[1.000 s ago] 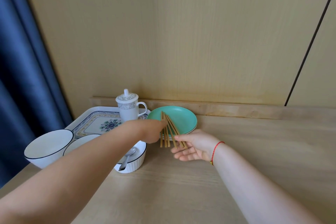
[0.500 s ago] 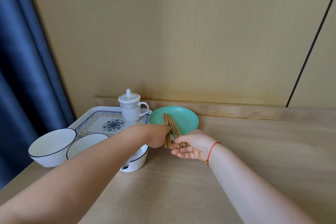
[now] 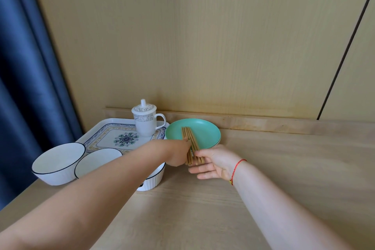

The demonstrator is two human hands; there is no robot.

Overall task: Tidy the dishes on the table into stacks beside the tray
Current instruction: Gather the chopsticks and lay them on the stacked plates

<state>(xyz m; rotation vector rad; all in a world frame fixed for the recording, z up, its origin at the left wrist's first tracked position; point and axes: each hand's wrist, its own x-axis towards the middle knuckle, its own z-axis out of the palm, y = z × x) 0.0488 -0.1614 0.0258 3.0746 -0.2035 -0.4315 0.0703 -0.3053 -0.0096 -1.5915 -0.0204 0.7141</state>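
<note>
Several wooden chopsticks (image 3: 188, 135) lie bundled across the near rim of a green plate (image 3: 205, 132), just right of the patterned tray (image 3: 113, 138). My left hand (image 3: 178, 153) is closed around their near ends from the left. My right hand (image 3: 213, 165) presses the same ends from the right with thumb and fingers. Two white bowls with dark rims, one (image 3: 58, 161) at the far left and one (image 3: 97, 162) beside it, stand in front of the tray. A ribbed white bowl (image 3: 152, 180) sits partly hidden under my left forearm.
A lidded white mug (image 3: 145, 121) stands on the tray's back right corner. A blue curtain (image 3: 26, 77) hangs at the left. A wooden wall with a low ledge (image 3: 263, 125) runs behind the table. Bare tabletop (image 3: 203, 209) stretches to the right and front.
The fanned chopsticks have been drawn together into a tight bundle. Both hands have closed in on their near ends. The spoon seen in the ribbed bowl is now hidden by my left arm.
</note>
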